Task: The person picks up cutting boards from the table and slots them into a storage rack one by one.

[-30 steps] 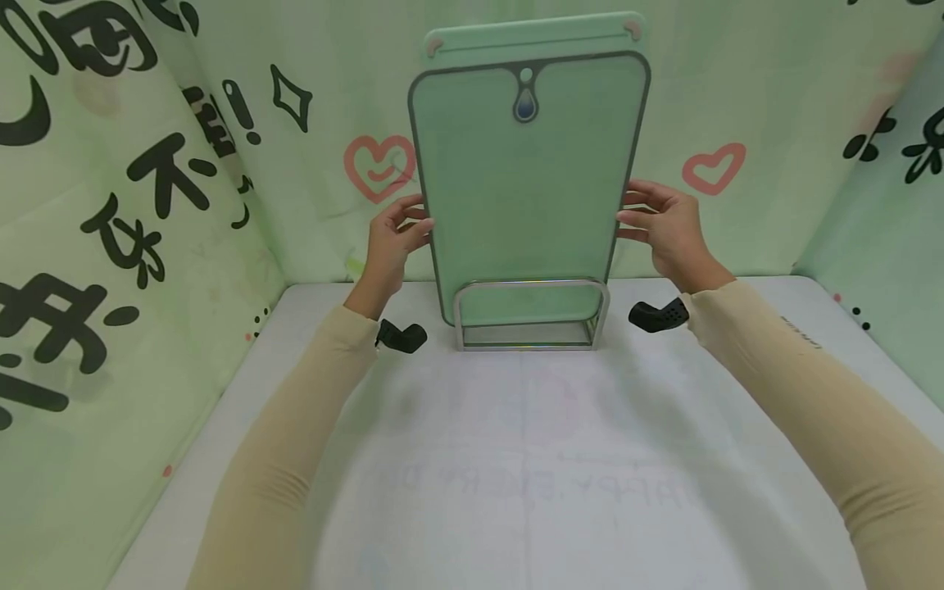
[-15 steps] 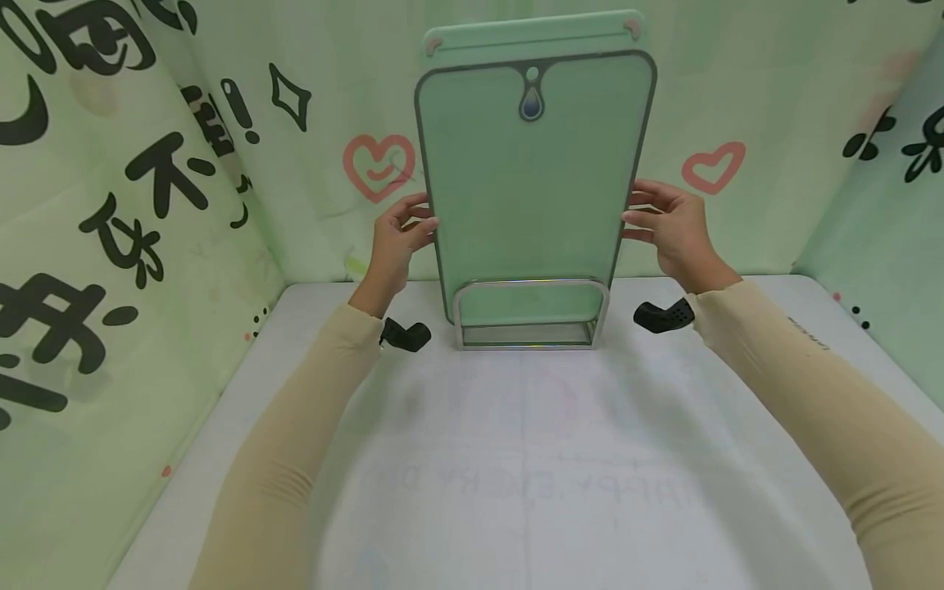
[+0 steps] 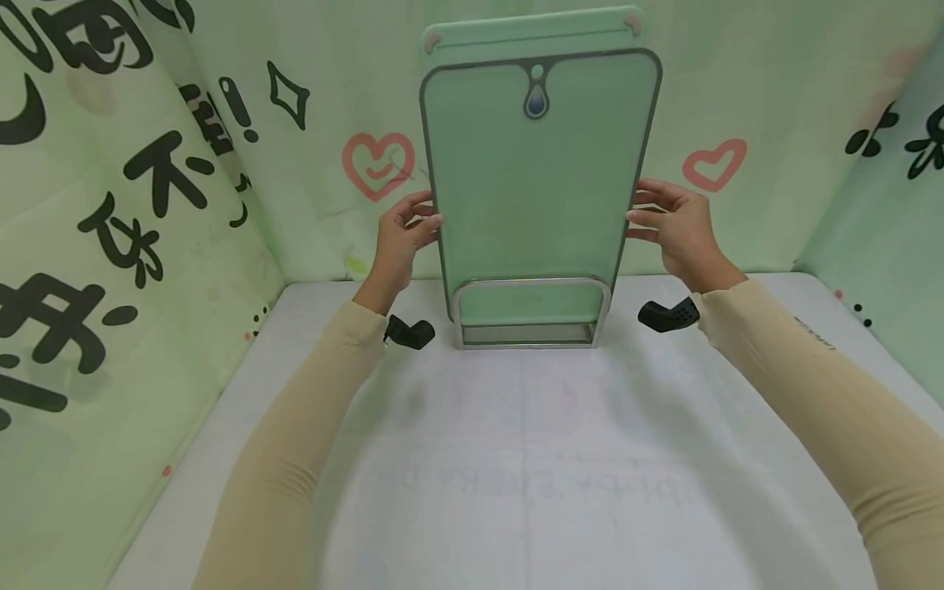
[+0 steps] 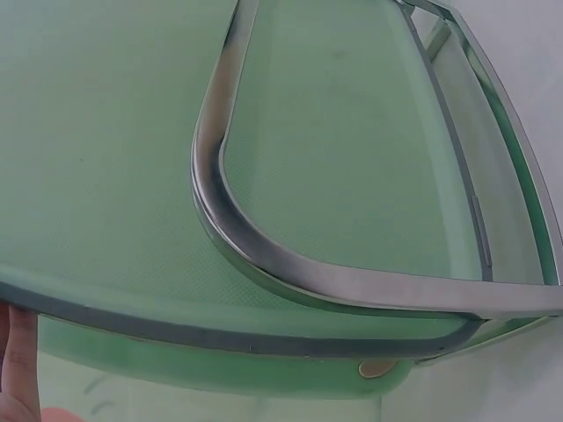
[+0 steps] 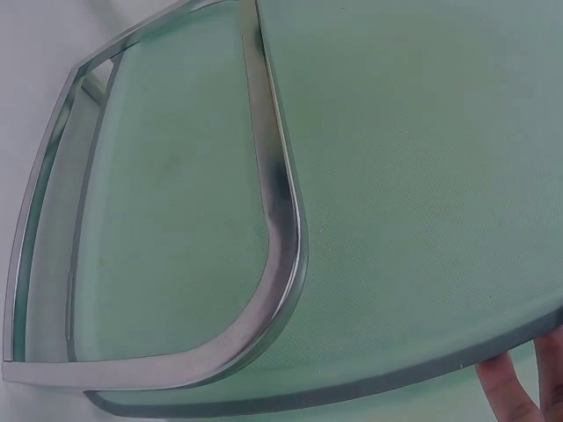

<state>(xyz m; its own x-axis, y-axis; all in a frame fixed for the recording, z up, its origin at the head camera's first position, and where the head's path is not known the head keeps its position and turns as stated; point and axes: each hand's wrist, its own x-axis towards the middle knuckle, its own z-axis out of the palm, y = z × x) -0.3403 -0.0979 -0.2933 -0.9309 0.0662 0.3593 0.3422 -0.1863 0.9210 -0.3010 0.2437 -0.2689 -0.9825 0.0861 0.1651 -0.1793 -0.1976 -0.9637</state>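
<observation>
A light green cutting board (image 3: 542,180) with a dark grey rim and a drop-shaped mark near its top hole stands upright in a metal rack (image 3: 527,283). My left hand (image 3: 398,238) pinches its left edge and my right hand (image 3: 678,229) its right edge, thumbs at the front. The board's lower part shows behind the rack's front bar (image 4: 215,176), its bottom edge raised above the rack's base. Behind it stands a second green board (image 3: 531,31) with pinkish corners, mostly hidden by the first. Fingertips (image 5: 506,387) of the right hand show under the rim in the right wrist view.
The rack stands on a white-covered table (image 3: 516,459) near the back. A green curtain (image 3: 310,205) printed with hearts and black characters hangs close behind, with more printed cloth (image 3: 88,328) along the left and right sides.
Both hands have shifted slightly to the right, and the front board has moved right and slightly up with them. The rack stays in place.
</observation>
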